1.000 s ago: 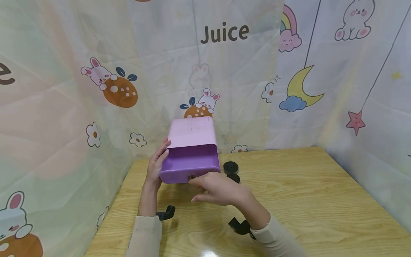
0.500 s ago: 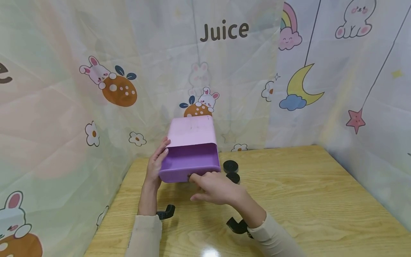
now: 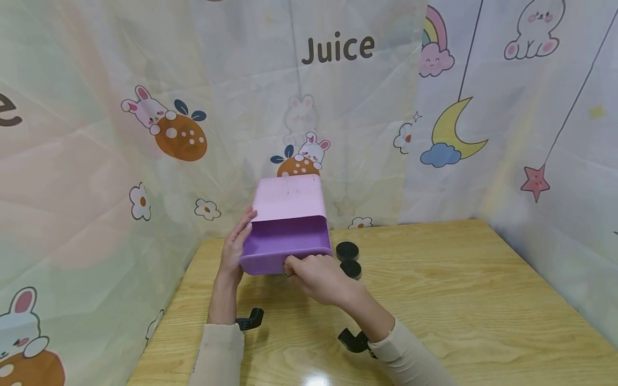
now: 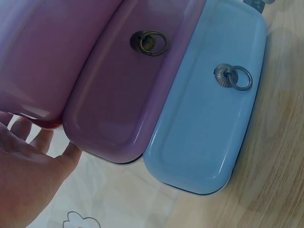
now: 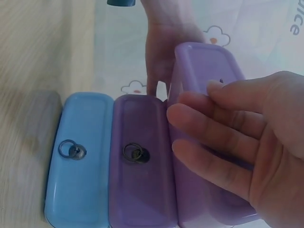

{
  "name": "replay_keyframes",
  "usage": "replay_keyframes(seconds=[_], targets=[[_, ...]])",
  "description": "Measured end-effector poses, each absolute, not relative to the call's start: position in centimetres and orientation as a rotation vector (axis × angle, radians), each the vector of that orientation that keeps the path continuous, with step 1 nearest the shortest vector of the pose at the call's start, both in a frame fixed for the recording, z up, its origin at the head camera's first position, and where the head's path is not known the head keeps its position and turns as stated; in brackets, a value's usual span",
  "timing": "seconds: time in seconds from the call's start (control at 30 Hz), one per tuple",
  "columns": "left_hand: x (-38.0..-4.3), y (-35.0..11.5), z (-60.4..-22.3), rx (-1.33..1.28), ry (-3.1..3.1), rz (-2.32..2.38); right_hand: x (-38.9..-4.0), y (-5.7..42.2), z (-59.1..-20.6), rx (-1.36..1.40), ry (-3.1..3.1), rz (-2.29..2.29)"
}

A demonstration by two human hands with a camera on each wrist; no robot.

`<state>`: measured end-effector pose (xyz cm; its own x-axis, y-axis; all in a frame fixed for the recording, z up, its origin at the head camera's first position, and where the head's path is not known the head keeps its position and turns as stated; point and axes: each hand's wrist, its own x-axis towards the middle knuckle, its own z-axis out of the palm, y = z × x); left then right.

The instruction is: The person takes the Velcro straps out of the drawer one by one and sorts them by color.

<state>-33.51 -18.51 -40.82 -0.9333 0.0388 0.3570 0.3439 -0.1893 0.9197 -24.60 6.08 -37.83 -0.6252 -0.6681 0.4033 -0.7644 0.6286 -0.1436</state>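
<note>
A small drawer unit with a light pink top (image 3: 289, 198) stands at the back of the table. Its top purple drawer (image 3: 263, 264) is pulled partway out, and no contents show inside. My right hand (image 3: 321, 276) pinches that drawer's pull at the front, with thumb and index finger together; the fingers mostly hide the pull. Against the unit's left side rests my left hand (image 3: 234, 252), its fingers fairly straight along the wall. Below, in the left wrist view, a darker purple drawer (image 4: 109, 99) and a light blue drawer (image 4: 199, 118) are closed, each with a metal ring pull.
Two black round discs (image 3: 347, 251) lie just right of the unit on the wooden table (image 3: 458, 300). Printed fabric (image 3: 367, 107) hangs behind the table and at both sides. Each wrist carries a black camera mount (image 3: 251, 319).
My right hand has shifted slightly left, and its thumb and fingers have drawn together over the pull, which showed earlier. The left hand and the drawer have stayed about where they were.
</note>
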Motion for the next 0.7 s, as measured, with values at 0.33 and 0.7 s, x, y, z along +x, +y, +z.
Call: replay_keyframes(seconds=[0.33, 0.7], targets=[[-33.5, -18.6, -41.0, -0.472, -1.834, -2.284, -25.5, 6.0, -38.4, 1.129, -2.468, 0.502], [-33.6, -18.7, -41.0, -0.523, -1.842, -2.252, -27.1, 6.0, -39.0, 1.062, -2.344, 0.765]])
